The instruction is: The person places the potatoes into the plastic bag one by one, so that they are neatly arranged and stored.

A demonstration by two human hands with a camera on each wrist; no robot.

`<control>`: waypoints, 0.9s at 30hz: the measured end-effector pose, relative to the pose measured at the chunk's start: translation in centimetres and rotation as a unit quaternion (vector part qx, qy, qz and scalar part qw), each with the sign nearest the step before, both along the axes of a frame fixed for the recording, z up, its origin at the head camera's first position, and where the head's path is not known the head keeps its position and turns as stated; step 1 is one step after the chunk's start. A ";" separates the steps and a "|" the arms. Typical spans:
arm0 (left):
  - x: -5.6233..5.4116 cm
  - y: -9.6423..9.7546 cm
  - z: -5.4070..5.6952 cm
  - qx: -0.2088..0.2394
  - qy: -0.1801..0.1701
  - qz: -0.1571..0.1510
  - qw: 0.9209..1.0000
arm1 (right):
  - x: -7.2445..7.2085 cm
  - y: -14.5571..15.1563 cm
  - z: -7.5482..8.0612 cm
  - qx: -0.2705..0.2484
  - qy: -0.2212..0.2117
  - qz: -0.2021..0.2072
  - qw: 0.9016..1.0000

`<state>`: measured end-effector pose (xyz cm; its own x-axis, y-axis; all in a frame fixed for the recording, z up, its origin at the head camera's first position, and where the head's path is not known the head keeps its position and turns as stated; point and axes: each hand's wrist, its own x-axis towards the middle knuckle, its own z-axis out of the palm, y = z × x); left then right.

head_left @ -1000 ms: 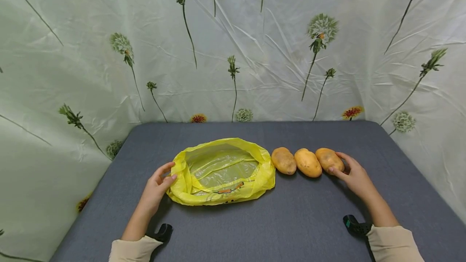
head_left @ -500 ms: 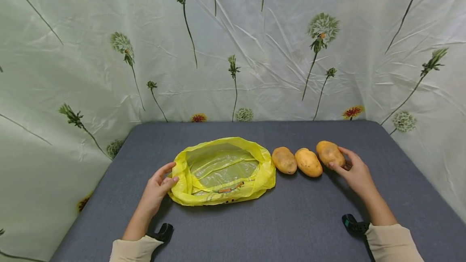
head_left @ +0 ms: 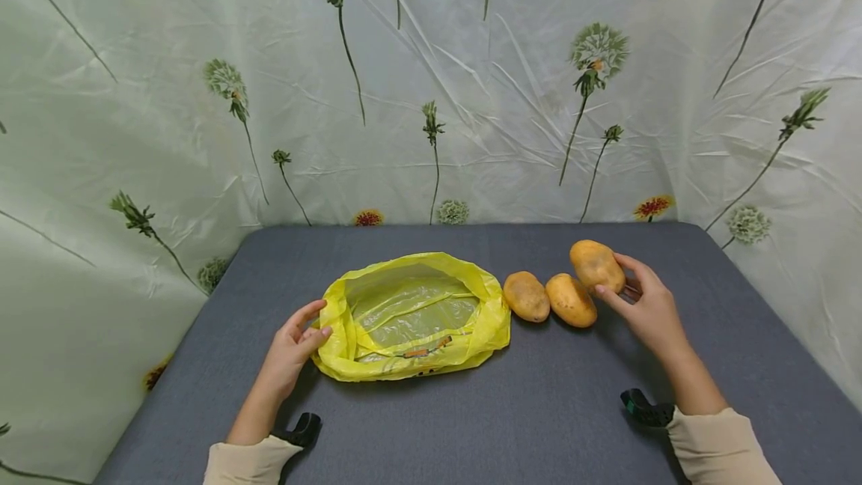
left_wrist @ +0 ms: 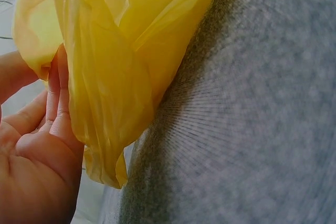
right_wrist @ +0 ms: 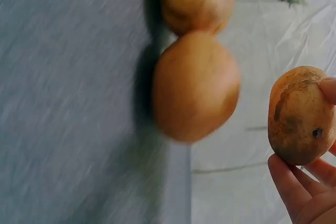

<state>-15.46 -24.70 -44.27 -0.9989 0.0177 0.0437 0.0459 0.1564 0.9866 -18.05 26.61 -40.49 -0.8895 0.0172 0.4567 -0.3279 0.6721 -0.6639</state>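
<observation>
A yellow plastic bag (head_left: 498, 316) lies on its base with its wide mouth facing up, its rim rolled outward. My left hand (head_left: 286, 358) holds the bag's left side between thumb and fingers; in the left wrist view, fingers (left_wrist: 62, 77) reach in among the folds of yellow plastic (left_wrist: 110, 87). My right hand (head_left: 649, 313) grips a potato (head_left: 598, 266) raised above the table, thumb on one side and fingers on the other. Two more potatoes sit in a row right of the bag: one potato (head_left: 527, 296) against its side, another potato (head_left: 571, 301) beside that.
The grey cloth-covered table (head_left: 471, 432) reaches back to a pale curtain (head_left: 431, 81) printed with flowers. Black wrist mounts (head_left: 306, 431) show at both forearms. In the right wrist view the nearer table potato (right_wrist: 197, 87) is blurred.
My right hand has lifted the rightmost potato off the table and carried it up and slightly left, behind the middle potato. The left hand and bag have stayed nearly still.
</observation>
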 end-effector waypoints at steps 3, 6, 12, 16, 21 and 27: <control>0.1 0.0 0.0 -0.003 -0.006 0.004 1.000 | 0.0 -1.0 0.7 -0.008 0.017 0.024 1.000; 0.0 0.0 0.0 -0.004 -0.010 0.007 1.000 | -0.1 -2.0 1.1 -0.013 0.031 0.042 0.999; 0.0 0.0 0.0 0.002 -0.011 0.003 1.000 | -0.5 -3.9 1.6 -0.026 0.044 0.075 0.996; 0.0 0.0 0.0 0.002 -0.014 0.002 1.000 | -0.3 -5.8 2.6 -0.036 0.052 0.099 0.993; 0.0 0.0 0.1 -0.001 -0.016 0.003 1.000 | 0.6 -8.9 4.7 -0.042 0.066 0.131 0.988; 0.0 0.1 0.2 -0.002 -0.015 0.001 1.000 | -0.6 -11.4 3.6 -0.060 0.063 0.175 0.981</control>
<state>-15.48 -24.59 -44.09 -0.9998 0.0150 0.0130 0.0152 0.1601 0.9870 -18.64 15.23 -36.84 -0.7870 -0.2187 0.5769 -0.6092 0.4233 -0.6706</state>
